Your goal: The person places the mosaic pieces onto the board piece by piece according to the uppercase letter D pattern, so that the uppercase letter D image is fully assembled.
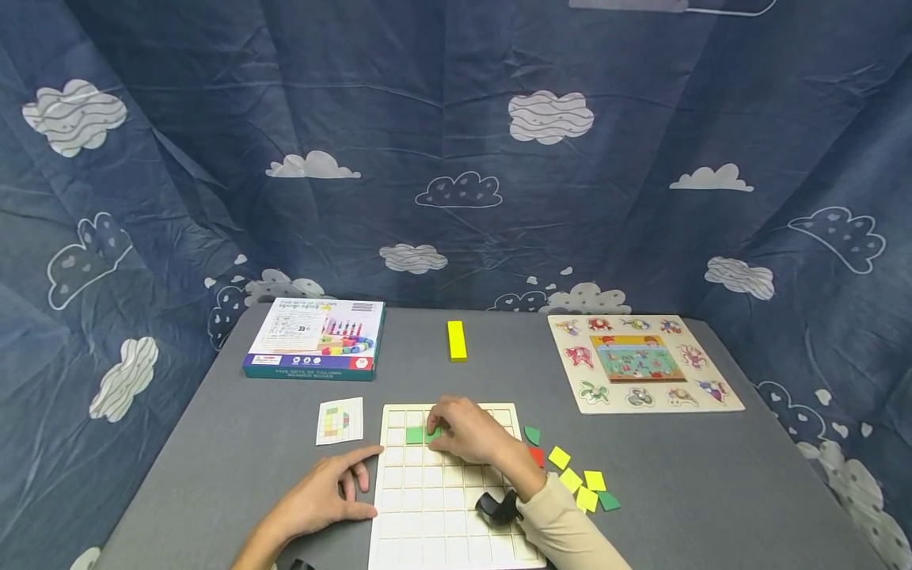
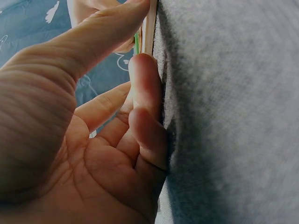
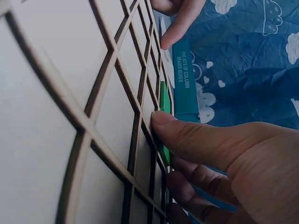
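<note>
A pale wooden grid board point(image 1: 413, 503) lies in front of me. One green square tile point(image 1: 414, 435) sits in a cell of its upper left part. Just right of that, my right hand point(image 1: 466, 431) pinches a second green tile point(image 3: 164, 155) between thumb and fingers, at the board's surface. The fingers partly cover this piece, so I cannot tell whether it lies fully in its cell. My left hand point(image 1: 324, 495) rests at the board's left edge, index finger and thumb stretched out to touch it, the other fingers loosely bent.
Right of the board lie several yellow tiles point(image 1: 559, 457), a red piece point(image 1: 537, 456) and green pieces point(image 1: 532, 435). A pattern card point(image 1: 340, 421) is at the left. Farther back are a box point(image 1: 313, 340), a yellow block point(image 1: 457, 341) and a picture puzzle board point(image 1: 577, 380).
</note>
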Motion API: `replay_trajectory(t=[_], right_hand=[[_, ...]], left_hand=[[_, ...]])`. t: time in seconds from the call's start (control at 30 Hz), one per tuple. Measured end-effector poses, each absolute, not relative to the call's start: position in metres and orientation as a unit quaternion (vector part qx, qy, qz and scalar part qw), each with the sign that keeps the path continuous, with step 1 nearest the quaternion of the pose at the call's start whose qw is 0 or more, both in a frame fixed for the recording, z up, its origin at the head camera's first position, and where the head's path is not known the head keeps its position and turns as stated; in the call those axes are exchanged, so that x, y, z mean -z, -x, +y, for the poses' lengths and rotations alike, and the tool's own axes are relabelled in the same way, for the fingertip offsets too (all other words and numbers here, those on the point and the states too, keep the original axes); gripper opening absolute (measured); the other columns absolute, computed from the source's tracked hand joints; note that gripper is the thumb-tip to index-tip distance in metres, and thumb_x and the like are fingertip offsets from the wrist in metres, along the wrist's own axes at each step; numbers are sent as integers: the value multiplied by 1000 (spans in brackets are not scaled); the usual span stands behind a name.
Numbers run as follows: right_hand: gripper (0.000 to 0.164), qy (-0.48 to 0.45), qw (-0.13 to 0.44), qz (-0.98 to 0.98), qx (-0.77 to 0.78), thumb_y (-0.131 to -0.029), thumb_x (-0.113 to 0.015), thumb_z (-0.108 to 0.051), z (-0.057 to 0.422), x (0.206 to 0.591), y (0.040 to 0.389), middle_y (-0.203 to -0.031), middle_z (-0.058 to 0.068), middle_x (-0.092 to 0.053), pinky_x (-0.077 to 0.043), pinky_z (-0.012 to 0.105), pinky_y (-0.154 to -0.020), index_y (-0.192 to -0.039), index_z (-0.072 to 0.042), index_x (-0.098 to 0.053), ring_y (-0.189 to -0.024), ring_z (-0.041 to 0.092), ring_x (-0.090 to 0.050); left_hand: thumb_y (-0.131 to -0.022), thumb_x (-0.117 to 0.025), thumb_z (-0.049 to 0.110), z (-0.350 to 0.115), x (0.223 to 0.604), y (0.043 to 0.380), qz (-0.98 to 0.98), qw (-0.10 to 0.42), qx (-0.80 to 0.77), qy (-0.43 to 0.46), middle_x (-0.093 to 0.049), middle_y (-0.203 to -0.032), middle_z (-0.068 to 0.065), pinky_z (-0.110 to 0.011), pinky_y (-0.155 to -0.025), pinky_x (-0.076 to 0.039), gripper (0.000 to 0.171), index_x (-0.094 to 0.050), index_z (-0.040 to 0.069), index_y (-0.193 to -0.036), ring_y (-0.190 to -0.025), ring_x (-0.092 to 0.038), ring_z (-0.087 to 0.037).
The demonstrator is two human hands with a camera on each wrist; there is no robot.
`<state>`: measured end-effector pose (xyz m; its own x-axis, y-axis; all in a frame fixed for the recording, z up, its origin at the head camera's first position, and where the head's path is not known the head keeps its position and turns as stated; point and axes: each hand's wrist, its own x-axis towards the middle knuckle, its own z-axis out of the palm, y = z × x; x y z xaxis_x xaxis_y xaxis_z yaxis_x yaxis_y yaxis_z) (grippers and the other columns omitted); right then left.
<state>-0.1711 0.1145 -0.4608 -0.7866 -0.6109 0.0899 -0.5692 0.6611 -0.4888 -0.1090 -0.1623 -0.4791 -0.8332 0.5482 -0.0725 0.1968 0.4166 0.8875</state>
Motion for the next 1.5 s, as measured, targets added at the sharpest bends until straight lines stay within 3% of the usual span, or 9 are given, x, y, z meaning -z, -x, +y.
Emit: replay_trajectory(t=[0.33, 0.73, 1.0, 1.23, 1.5], right_hand=[[6, 336, 56, 902, 265, -90, -72, -8, 119, 459, 171, -91, -1, -64, -44, 24, -73, -88, -14, -72, -77, 10, -50], [4, 331, 48, 911, 239, -89, -74, -11, 118, 457, 170, -89, -2, -62, -47, 24, -74, -90, -13, -71, -78, 8, -53], [10, 355, 57, 903, 233, -88, -76, -13, 123, 454, 169, -91, 1, -61, -43, 24, -72, -97, -12, -72, -76, 9, -46], [20, 357, 62, 906, 219, -88, -76, -18, 139, 443, 162, -102, -1, -66, -49, 29, -83, -106, -12, -72, -87, 13, -58], [21, 335, 83, 908, 236, -90, -74, -17, 172, 437, 152, -106, 1, -67, -51, 32, -85, -110, -9, -71, -96, 17, -63]], left_hand=[[-77, -87, 19, -163, 480, 109, 822, 176, -489, -231, -60, -92, -2, -23, -64, -45, 78, -50, 2, -143, -63, -54, -4], [-76, -87, 18, -162, 481, 108, 824, 175, -488, -229, -60, -91, -2, -23, -64, -45, 78, -51, 2, -143, -62, -54, -4], [-77, -87, 20, -163, 480, 108, 824, 178, -487, -231, -60, -91, -1, -23, -65, -46, 78, -50, 1, -143, -63, -55, -4], [-78, -86, 20, -164, 482, 107, 821, 177, -489, -234, -60, -92, -1, -23, -68, -46, 78, -50, 1, -144, -63, -55, -4], [-78, -86, 20, -164, 480, 108, 820, 177, -492, -234, -60, -92, -1, -23, -68, -45, 78, -50, 2, -144, -64, -54, -4]])
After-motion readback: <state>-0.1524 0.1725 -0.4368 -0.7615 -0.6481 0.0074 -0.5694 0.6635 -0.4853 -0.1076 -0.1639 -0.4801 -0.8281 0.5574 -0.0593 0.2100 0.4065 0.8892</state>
